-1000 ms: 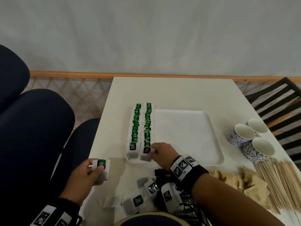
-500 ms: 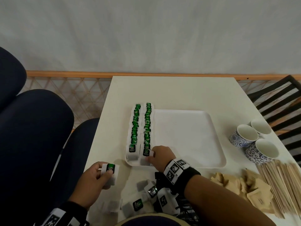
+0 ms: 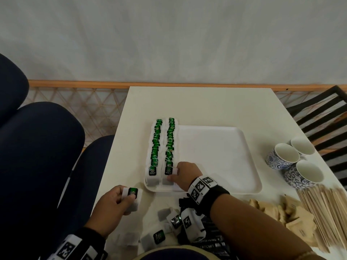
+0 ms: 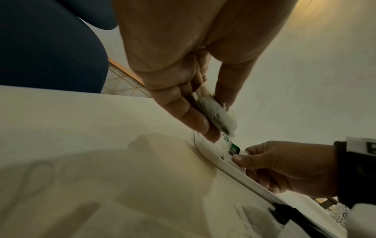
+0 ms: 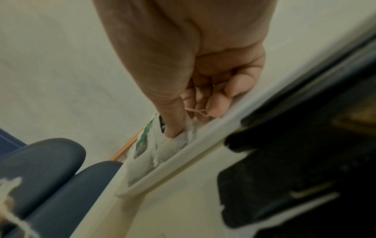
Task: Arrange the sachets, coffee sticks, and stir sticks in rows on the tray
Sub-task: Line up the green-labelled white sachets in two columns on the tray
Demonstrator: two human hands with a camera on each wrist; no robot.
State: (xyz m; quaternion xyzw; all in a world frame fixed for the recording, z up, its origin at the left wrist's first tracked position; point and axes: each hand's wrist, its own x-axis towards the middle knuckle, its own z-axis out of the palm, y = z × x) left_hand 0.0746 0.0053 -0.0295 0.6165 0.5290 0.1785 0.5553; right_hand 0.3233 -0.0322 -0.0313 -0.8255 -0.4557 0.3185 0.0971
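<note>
White bench (image 3: pixel 197 107) against a pale wall; tray (image 3: pixel 221 158) holds two tea sachet rows (image 3: pixel 163 145) at its left; right hand (image 3: pixel 185 174) pinches the nearest; left hand (image 3: pixel 112 205) grips another sachet (image 3: pixel 132 196) just beside the tray; loose sachets (image 3: pixel 159 235), coffee sticks (image 3: pixel 210 243) and stir sticks (image 3: pixel 323 212) remain off-tray.

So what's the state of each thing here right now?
Tray: two tea-bag rows on its left side, rest bare.
Left hand: holds a tea bag off the tray.
Right hand: pinches the second row's nearest bag.
Cups: upright, empty.
Stir sticks: piled on table.
</note>
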